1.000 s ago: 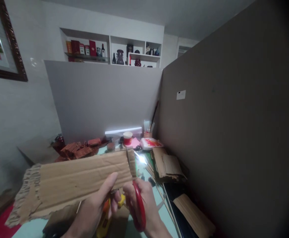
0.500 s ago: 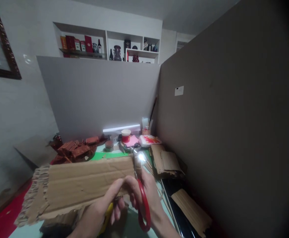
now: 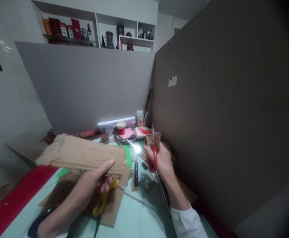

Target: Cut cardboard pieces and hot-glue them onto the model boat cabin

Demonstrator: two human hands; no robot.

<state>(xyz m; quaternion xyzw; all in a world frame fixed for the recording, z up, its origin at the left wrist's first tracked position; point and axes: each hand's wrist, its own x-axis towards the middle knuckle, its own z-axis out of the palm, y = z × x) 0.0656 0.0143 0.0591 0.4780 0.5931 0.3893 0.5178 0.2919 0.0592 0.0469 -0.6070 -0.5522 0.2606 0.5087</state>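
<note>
A strip of corrugated cardboard (image 3: 87, 153) with a frayed left end is gripped near its right end by my left hand (image 3: 101, 177), thumb on top. To the right, my right hand (image 3: 162, 160) grips red-handled scissors (image 3: 155, 158), blades pointing up and apart from the strip. Below my left hand lies a yellow utility knife (image 3: 100, 203) over a flat cardboard sheet (image 3: 112, 211). Between my hands, a black marker (image 3: 136, 175) rests on the table beside a small black cap (image 3: 144, 166). My left fingers are partly hidden under the strip.
A red-and-white paper cup (image 3: 121, 129) and a plastic packet (image 3: 142, 133) stand at the back. More cardboard (image 3: 156, 137) sits behind the scissors. Grey panels (image 3: 90, 86) wall in the back and right. A bright light (image 3: 137, 148) glares mid-table.
My hands have moved apart. The scissors have left the strip's right end and gone right and up with my right hand. The strip has tilted, uncovering the marker and knife; the view has shifted.
</note>
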